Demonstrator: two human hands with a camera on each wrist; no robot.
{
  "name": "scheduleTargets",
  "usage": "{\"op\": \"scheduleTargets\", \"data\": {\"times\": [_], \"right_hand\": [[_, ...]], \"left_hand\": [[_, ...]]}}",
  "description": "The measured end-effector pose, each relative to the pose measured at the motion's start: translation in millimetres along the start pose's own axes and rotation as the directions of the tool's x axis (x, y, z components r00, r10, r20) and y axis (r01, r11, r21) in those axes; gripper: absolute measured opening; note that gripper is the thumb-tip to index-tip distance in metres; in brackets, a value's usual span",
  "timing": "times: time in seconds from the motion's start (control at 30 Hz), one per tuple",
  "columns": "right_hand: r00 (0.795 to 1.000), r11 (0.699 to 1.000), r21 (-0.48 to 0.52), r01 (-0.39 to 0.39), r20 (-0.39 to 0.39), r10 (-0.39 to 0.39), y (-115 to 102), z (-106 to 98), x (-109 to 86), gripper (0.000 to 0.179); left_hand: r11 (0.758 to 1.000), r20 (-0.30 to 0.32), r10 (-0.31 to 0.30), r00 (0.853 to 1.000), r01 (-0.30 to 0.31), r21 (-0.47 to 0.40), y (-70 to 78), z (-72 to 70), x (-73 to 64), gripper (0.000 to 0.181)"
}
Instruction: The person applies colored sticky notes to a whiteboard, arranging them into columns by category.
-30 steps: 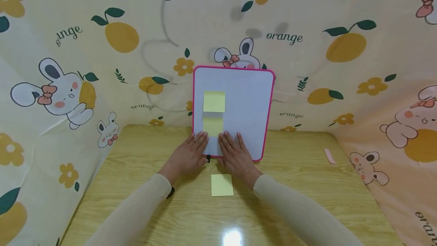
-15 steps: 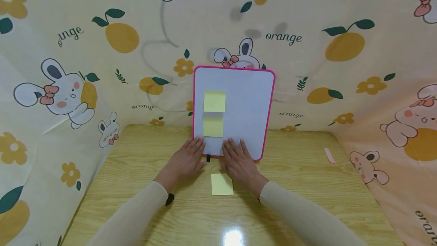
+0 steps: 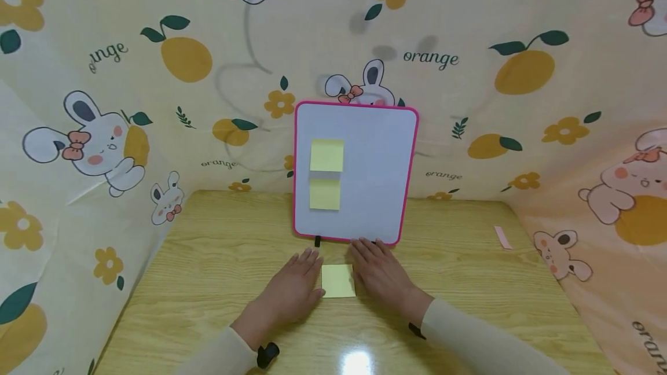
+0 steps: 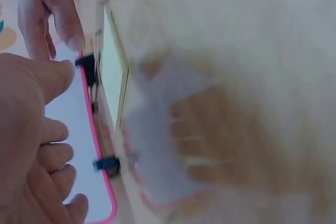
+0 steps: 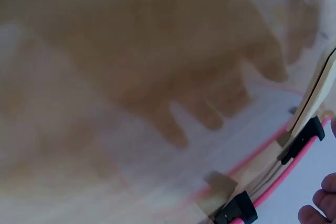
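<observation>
A pad of yellow sticky notes (image 3: 339, 281) lies on the table between my two hands. My left hand (image 3: 288, 289) is at the pad's left, fingers extended forward, its thumb tip by the pad's edge; contact cannot be told. On the right side, my right hand (image 3: 384, 275) lies with straight fingers, fingertips near the bottom rim of a pink-framed whiteboard (image 3: 377, 184). Two yellow sticky notes are stuck on the board's left part, an upper note (image 3: 327, 155) above a lower note (image 3: 325, 194). In the left wrist view the pad (image 4: 113, 72) appears as a thick stack.
The whiteboard leans against a patterned cloth backdrop (image 3: 448, 97) and stands on black feet (image 3: 317, 241). A small pink strip (image 3: 502, 238) lies on the wooden table (image 3: 443, 305) at the right. The glossy tabletop mirrors the hands and board in both wrist views.
Both hands have left the lower part of the whiteboard and drawn back toward me, down to either side of the sticky note pad. The two notes stay on the board.
</observation>
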State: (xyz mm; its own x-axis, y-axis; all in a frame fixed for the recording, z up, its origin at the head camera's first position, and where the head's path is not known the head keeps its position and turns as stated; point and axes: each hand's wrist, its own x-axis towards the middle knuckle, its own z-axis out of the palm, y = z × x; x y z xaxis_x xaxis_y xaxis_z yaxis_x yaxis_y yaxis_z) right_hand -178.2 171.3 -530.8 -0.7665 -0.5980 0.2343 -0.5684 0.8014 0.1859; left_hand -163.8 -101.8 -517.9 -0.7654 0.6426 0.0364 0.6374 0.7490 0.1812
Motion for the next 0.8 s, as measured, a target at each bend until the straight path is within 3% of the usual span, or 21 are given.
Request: {"op": "scheduleTargets", "data": {"times": [0.2,0.4,0.57,0.8], "right_hand": [[0.999,0.999,0.044,0.022,0.026,-0.023,-7,-3,-14.6,0.059],[0.992,0.994,0.106,0.034,0.120,-0.046,-16,-7,-25.7,0.059],[0.983,0.993,0.112,0.037,0.176,-0.057,-21,-8,-30.6,0.057],[0.989,0.992,0.110,0.059,0.130,-0.073,-23,-1,-35.0,0.055]], "left_hand": [[1.000,0.080,0.014,0.997,-0.013,-0.013,24.5,6.4,-12.2,0.068],[0.998,0.125,0.050,0.991,-0.047,-0.028,41.9,11.1,-21.1,0.070],[0.999,0.155,0.049,0.987,-0.046,-0.026,47.0,17.6,-23.6,0.074],[0.999,0.183,0.034,0.982,-0.028,-0.038,45.5,18.9,-23.9,0.077]]}}
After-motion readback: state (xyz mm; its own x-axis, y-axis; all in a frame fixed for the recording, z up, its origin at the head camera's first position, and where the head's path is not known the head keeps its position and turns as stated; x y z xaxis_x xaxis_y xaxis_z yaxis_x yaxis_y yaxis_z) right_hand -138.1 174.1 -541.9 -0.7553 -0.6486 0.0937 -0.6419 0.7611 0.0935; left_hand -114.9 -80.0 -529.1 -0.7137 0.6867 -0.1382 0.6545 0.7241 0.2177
